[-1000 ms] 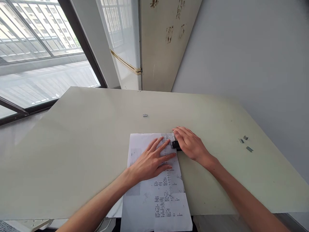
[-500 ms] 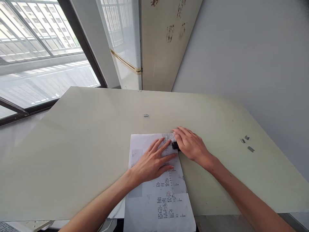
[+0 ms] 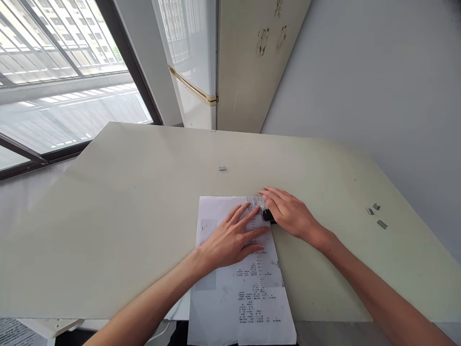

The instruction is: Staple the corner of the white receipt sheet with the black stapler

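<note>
Printed paper sheets lie on the table, their near end hanging past its front edge. Flat on the upper half of the sheets, with fingers spread, is my left hand; it holds them down. My right hand covers a black stapler at the sheets' upper right edge, its fingers close together over the top. Only the stapler's dark front end shows; the palm hides the rest.
A small grey staple strip lies beyond the papers. Several more grey strips lie at the right of the cream table. Behind it stand a fridge and a grey wall, with a window at left.
The whole view has shifted slightly, so the table and papers appear a little further right. Both hands keep their places on the papers and stapler.
</note>
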`<state>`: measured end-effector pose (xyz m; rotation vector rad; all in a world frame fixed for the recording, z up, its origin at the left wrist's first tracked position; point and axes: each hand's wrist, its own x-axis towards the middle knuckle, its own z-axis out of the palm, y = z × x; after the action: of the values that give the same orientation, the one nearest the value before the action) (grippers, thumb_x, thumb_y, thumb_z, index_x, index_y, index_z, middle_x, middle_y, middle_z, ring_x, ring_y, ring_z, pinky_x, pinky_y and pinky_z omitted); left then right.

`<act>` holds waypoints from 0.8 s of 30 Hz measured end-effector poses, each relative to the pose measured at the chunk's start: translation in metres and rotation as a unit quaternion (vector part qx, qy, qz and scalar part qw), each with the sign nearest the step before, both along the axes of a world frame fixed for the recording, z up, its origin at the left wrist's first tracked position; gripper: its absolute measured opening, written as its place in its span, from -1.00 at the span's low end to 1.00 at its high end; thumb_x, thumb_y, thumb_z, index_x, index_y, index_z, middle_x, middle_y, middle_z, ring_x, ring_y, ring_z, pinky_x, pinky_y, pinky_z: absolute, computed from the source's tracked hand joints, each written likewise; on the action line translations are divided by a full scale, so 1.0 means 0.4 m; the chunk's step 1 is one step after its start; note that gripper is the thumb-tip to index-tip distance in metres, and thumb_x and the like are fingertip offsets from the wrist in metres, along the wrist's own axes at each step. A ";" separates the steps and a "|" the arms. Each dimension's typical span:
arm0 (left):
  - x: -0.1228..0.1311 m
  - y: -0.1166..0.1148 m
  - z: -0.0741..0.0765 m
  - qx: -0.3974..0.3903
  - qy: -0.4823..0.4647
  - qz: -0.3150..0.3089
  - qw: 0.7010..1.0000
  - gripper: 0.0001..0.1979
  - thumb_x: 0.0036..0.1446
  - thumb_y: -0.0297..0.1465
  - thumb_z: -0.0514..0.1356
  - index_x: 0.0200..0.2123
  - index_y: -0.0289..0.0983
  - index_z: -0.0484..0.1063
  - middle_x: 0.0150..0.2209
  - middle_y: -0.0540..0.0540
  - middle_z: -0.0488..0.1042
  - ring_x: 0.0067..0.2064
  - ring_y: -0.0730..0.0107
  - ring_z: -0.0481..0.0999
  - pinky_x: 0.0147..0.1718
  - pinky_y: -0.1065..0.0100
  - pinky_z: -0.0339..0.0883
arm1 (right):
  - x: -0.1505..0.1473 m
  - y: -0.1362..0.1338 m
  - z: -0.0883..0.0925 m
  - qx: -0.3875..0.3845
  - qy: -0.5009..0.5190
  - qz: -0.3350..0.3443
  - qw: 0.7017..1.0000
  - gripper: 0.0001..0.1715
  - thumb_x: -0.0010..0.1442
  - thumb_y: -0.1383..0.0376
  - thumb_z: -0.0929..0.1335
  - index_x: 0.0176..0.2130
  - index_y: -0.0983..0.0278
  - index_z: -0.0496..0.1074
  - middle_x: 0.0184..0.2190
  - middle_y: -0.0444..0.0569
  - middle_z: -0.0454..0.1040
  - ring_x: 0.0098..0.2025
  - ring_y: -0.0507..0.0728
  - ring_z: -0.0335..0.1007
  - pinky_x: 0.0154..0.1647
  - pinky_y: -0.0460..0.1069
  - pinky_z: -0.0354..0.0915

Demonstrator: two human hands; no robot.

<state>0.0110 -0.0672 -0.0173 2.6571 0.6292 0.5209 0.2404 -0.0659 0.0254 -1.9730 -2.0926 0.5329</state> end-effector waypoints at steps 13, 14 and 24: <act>0.003 -0.005 -0.010 0.001 -0.001 -0.001 1.000 -0.53 0.47 -0.08 0.12 0.30 -0.12 0.45 0.55 -0.19 -0.02 0.55 -0.21 -0.04 0.45 -0.22 0.06 | -0.012 -0.006 -0.004 -0.010 -0.046 0.002 0.999 -0.41 0.54 0.11 0.06 0.28 0.09 0.46 0.40 -0.03 0.38 0.43 0.27 0.26 0.38 0.31 0.26; 0.003 -0.005 -0.011 0.000 -0.002 -0.002 1.000 -0.53 0.47 -0.08 0.12 0.30 -0.13 0.46 0.55 -0.20 -0.02 0.55 -0.21 -0.03 0.45 -0.21 0.05 | -0.014 -0.006 -0.006 -0.002 -0.056 0.006 0.998 -0.41 0.54 0.12 0.06 0.28 0.10 0.46 0.39 -0.01 0.38 0.43 0.27 0.27 0.37 0.31 0.27; 0.002 -0.001 -0.011 -0.003 -0.011 -0.003 1.000 -0.52 0.46 -0.10 0.14 0.35 -0.06 0.41 0.57 -0.12 -0.08 0.55 -0.18 -0.04 0.45 -0.20 0.05 | -0.046 0.002 -0.046 0.073 -0.188 0.038 0.979 -0.39 0.53 0.18 0.08 0.37 0.19 0.39 0.38 0.19 0.38 0.36 0.39 0.31 0.26 0.33 0.31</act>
<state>0.0116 -0.0675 -0.0218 2.6427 0.6143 0.5450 0.2219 -0.0652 0.0070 -2.0402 -2.3499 0.0106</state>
